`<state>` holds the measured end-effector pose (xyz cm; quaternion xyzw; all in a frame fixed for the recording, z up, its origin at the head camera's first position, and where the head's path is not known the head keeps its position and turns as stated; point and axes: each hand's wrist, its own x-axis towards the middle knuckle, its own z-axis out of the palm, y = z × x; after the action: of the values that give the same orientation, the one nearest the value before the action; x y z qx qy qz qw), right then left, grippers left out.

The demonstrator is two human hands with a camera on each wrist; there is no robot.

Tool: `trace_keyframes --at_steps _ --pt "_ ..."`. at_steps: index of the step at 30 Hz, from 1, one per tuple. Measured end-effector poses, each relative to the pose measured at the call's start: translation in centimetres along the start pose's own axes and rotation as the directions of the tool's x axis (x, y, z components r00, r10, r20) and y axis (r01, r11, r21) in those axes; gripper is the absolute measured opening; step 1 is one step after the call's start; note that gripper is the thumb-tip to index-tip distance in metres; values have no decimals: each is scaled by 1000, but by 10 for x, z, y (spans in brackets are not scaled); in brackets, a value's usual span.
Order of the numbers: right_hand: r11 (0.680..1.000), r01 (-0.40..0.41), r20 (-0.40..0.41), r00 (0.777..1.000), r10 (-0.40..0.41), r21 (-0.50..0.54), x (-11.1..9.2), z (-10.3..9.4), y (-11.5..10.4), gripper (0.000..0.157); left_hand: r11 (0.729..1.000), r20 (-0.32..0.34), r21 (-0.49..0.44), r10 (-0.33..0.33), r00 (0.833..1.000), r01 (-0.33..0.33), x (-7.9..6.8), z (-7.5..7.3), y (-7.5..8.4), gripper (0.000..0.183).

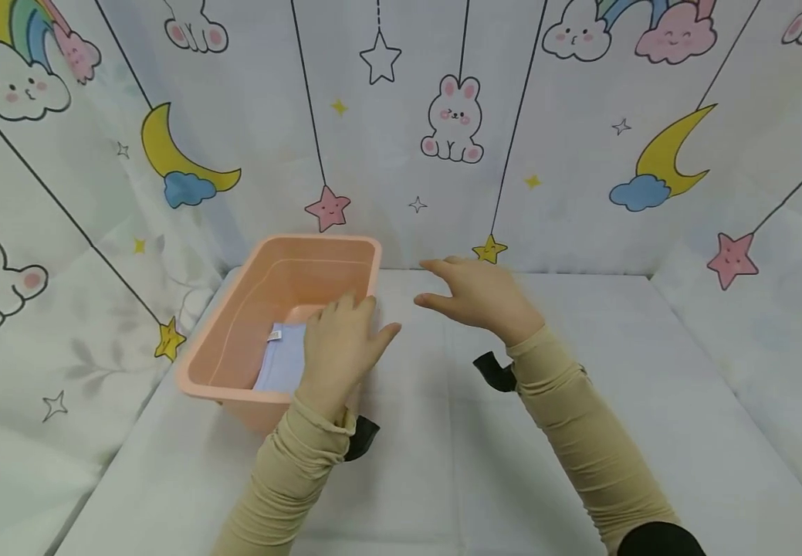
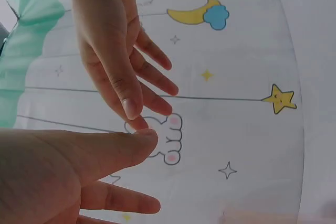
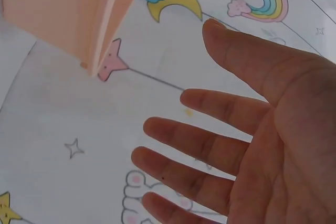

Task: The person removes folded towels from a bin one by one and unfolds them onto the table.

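Near the back left corner of the table [image 1: 651, 347], a peach-coloured bin [image 1: 317, 270] is standing upright, its back rim overlapping the table's back edge in the head view. Inside it, a pale blue cloth [image 1: 282, 359] is lying low down, a small white tag [image 1: 274, 335] showing at its upper left corner. The left hand [image 1: 338, 344] is covering part of the bin's right rim and of the cloth; whether it is touching the rim cannot be told. Its thumb is standing apart from the fingers, which are gripping nothing. Right of the bin, the right hand [image 1: 477, 297] is hovering toward the table's back edge, its fingers extended and spread, its thumb apart, holding nothing. Tan sleeves [image 1: 581, 432] are covering both forearms, and a dark piece [image 1: 495, 372] is jutting out at each wrist. Behind the table's back edge, a white backdrop [image 1: 387, 139] is hanging, printed with moons, stars, rabbits and clouds.
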<state>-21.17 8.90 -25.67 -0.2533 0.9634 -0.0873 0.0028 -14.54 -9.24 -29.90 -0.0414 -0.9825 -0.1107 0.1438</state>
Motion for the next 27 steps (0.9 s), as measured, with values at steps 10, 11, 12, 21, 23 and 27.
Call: trace_keyframes --at_steps 10,11,12,21,23,27 --pt "995 101 -41 994 -101 -6 42 6 -56 49 992 -37 -26 -122 992 121 -45 -3 -43 56" --pt "994 104 -40 994 -105 -17 46 6 -61 48 991 -35 -29 -131 991 130 -49 -3 -46 56" --pt "994 109 -42 993 -110 -31 51 8 -66 46 989 -32 -34 -143 989 142 -54 -2 -48 57" --pt "987 130 -54 989 -135 -97 83 16 -103 33 991 -166 -14 -131 977 131 -86 7 -67 57" --pt "986 141 -51 988 -146 -93 88 20 -110 28 992 -193 -18 -126 973 124 -92 10 -69 58" --pt "985 141 -20 989 -144 -98 97 28 -121 27 981 -188 -69 -190 964 180 -103 18 -67 62"
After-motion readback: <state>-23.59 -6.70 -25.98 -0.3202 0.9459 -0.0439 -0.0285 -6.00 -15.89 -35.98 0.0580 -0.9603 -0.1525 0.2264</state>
